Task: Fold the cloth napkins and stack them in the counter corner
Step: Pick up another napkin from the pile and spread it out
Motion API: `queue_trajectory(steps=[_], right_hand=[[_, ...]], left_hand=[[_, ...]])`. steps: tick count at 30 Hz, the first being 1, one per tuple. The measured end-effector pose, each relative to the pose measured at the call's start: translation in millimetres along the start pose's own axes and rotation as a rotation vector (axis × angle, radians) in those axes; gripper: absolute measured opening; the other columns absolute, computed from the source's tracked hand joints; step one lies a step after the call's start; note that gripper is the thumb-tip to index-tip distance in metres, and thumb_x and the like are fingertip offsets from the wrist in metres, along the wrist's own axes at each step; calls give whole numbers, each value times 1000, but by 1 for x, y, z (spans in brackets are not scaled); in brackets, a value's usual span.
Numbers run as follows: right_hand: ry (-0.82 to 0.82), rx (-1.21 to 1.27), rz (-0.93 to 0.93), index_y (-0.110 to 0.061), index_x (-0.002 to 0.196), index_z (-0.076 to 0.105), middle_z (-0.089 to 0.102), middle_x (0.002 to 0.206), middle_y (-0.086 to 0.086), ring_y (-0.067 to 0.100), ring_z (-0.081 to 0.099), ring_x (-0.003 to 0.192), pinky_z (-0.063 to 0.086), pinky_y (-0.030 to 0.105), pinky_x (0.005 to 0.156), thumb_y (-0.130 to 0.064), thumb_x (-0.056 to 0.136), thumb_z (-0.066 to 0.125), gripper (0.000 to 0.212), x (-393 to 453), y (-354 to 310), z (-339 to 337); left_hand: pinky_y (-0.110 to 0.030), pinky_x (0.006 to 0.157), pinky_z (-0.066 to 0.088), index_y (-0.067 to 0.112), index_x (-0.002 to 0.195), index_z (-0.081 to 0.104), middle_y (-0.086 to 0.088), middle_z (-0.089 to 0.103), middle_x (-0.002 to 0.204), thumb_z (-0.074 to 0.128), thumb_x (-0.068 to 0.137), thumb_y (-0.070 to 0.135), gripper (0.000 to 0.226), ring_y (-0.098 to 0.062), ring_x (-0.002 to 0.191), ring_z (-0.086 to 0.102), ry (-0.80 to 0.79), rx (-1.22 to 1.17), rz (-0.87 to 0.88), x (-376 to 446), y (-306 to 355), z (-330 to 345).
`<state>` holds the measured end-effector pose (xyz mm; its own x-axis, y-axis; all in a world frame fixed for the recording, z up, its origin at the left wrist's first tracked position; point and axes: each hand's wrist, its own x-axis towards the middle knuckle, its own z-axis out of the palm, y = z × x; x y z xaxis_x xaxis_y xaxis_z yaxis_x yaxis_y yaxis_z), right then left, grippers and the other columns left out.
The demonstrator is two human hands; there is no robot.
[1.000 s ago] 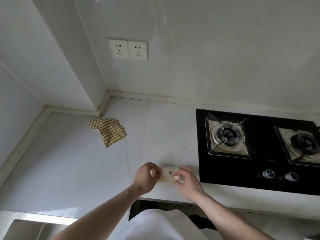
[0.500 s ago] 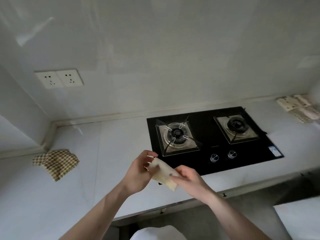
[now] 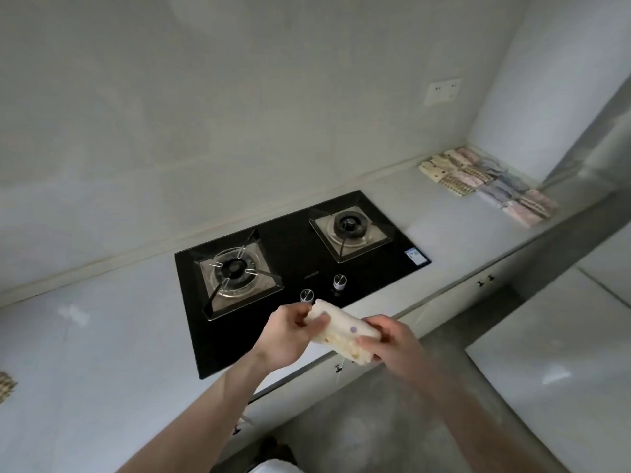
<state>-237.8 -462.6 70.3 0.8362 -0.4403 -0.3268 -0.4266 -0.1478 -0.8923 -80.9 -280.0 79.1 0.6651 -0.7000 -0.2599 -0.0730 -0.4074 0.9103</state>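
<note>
A folded cream napkin with purple dots [image 3: 345,331] is held in the air over the counter's front edge, below the hob knobs. My left hand [image 3: 286,337] grips its left end and my right hand [image 3: 392,346] grips its right end. Several folded napkins [image 3: 488,180] lie in rows in the far right counter corner, cream, checked, pink and grey ones side by side. An unfolded brown checked napkin [image 3: 6,385] shows only partly at the left edge of the view.
A black two-burner gas hob [image 3: 300,268] with two knobs is set in the white counter [image 3: 102,353] just behind my hands. A wall socket [image 3: 442,91] is above the right corner. Grey floor and cabinet fronts lie below the counter edge.
The view has swung right, from the left corner to the hob and the right corner. Both hands lifted the folded cream napkin off the counter and carried it rightward.
</note>
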Motion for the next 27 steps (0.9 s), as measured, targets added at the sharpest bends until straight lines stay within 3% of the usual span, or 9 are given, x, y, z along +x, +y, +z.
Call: queue_trajectory(steps=[2,4,7,12,16,20,24,27], right_hand=[[27,-7,13,-25,106,71,74,96,-2,21,73,91,63,42,77,-15,88,75,21,0,8,-25],[70,-10,5,-24,109,71,74,95,-4,15,73,86,62,31,69,-19,90,74,20,2,15,-48],[146,47,45,-23,109,73,75,88,-5,7,70,74,52,19,65,-30,93,73,17,7,26,-80],[262,128,121,-25,104,74,77,85,-2,14,70,71,54,26,68,-36,93,72,16,31,44,-136],[313,135,160,-29,102,76,77,85,-4,24,72,78,53,29,68,-40,94,70,15,56,50,-183],[368,122,174,-27,103,77,78,84,-2,25,73,79,52,28,68,-34,97,68,13,88,52,-229],[385,150,159,-29,110,74,79,88,-3,20,73,79,54,28,70,-32,99,64,15,117,56,-268],[415,182,156,-29,112,72,78,89,-4,22,73,82,56,29,72,-30,100,64,15,140,60,-294]], left_hand=[[-21,60,42,13,81,69,2,64,71,70,94,46,36,-6,62,55,10,51,30,15,19,22],[-17,57,44,15,79,69,3,66,70,70,94,45,33,-5,60,58,9,86,44,35,34,40],[-28,58,48,15,83,71,-6,70,76,69,93,51,37,-11,62,62,-22,138,55,73,51,64],[-34,62,49,24,83,71,-8,68,83,64,92,54,32,-29,77,67,-149,234,43,147,71,106],[-29,59,43,13,78,66,1,58,66,64,92,57,46,-13,62,55,-186,289,37,200,99,139],[-28,59,42,6,75,64,1,53,61,62,90,64,60,-12,57,51,-169,359,76,254,127,165],[-22,59,45,13,74,63,4,60,63,58,95,62,53,-9,58,55,-217,426,115,299,161,185],[-29,74,58,21,90,70,6,70,78,56,95,61,43,-8,71,66,-209,456,98,327,176,199]])
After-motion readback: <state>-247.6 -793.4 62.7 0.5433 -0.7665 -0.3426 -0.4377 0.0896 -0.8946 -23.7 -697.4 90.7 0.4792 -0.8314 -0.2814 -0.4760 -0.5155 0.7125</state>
